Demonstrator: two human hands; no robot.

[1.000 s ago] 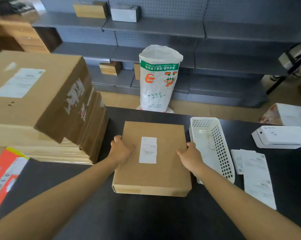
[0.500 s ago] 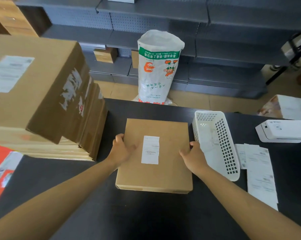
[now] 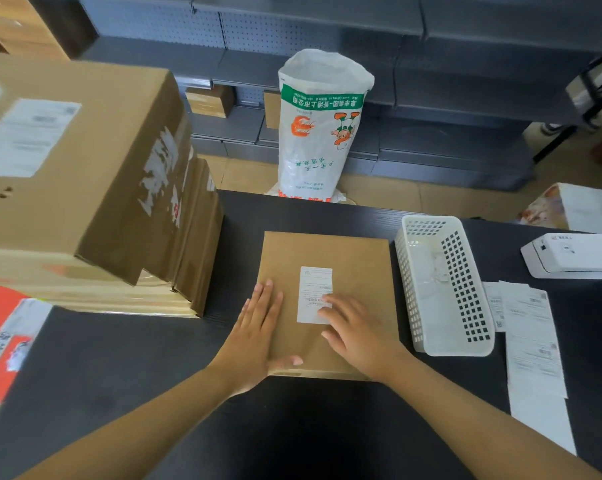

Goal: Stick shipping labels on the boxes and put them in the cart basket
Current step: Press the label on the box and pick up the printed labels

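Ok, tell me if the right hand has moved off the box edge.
Yes. The right hand left the flat box's right edge, moving left, away from the white basket, and now presses the label.

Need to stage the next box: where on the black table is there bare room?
Bare table lies near the person, in front of the flat box, between the forearms. A narrow strip runs between that box and the stacked cartons. The right side is crowded: white basket, loose labels, printer.
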